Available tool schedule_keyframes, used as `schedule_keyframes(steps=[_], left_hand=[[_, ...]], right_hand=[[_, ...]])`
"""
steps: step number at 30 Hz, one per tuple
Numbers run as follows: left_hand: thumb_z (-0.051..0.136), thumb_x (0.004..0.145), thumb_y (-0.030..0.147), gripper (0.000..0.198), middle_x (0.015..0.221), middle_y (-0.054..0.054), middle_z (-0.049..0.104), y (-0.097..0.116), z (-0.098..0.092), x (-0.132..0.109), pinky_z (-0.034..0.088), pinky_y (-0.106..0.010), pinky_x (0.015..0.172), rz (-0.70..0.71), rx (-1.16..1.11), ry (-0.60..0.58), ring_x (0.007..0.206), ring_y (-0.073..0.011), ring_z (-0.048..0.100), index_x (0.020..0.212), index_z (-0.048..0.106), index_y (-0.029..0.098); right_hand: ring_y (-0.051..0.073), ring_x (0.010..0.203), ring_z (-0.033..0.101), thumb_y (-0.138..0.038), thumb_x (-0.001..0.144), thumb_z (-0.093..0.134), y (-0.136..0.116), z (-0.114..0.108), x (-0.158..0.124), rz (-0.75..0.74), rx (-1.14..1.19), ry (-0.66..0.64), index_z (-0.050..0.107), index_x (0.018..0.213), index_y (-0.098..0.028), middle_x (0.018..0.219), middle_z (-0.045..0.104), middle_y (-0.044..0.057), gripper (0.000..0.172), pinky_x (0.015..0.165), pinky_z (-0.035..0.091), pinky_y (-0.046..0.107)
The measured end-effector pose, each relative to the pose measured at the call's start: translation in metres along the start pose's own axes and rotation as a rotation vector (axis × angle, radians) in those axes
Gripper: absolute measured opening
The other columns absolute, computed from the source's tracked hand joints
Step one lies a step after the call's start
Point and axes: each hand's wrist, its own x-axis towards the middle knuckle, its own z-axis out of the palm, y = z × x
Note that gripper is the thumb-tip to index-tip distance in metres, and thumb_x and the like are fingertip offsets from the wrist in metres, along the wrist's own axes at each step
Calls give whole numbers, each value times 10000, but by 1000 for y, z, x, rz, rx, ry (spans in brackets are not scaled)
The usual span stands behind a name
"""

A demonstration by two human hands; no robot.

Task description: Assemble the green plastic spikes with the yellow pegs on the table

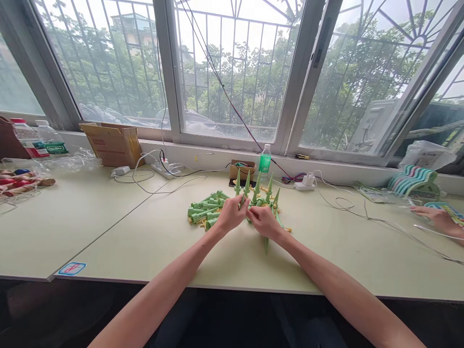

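Note:
My left hand (232,212) is closed in a pinch around a green plastic spike, whose tip barely shows above the fingers. Beside it, almost touching, my right hand (264,220) has its fingers pressed together; whatever lies in them is hidden. To the left lies a heap of green plastic tubes (198,215) with small yellow parts among them. Just behind my hands, several pointed green spikes (257,184) stand upright with yellow pieces at their bases. Another green spike (267,245) points toward me from under my right wrist.
Behind the pile stand a small cardboard box (243,169) and a green-labelled bottle (265,158). A power strip (166,168) and loose cables lie along the window. At far right, another person's hand (437,218) is near green hangers (415,183). A larger carton (113,144) sits at left.

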Motion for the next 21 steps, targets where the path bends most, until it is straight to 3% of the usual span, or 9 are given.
schedule_keyframes(steps=[21], left_hand=[[431,900,326,265,510,40,456,0,1,-1,297,-228,518,30,63,-41,457,-94,350,701,520,177]], right_hand=[[81,487,306,-248,879,441,-7,-1,-2,-32,-12,-31,445,605,-176,521,402,-35,283,506,271,218]])
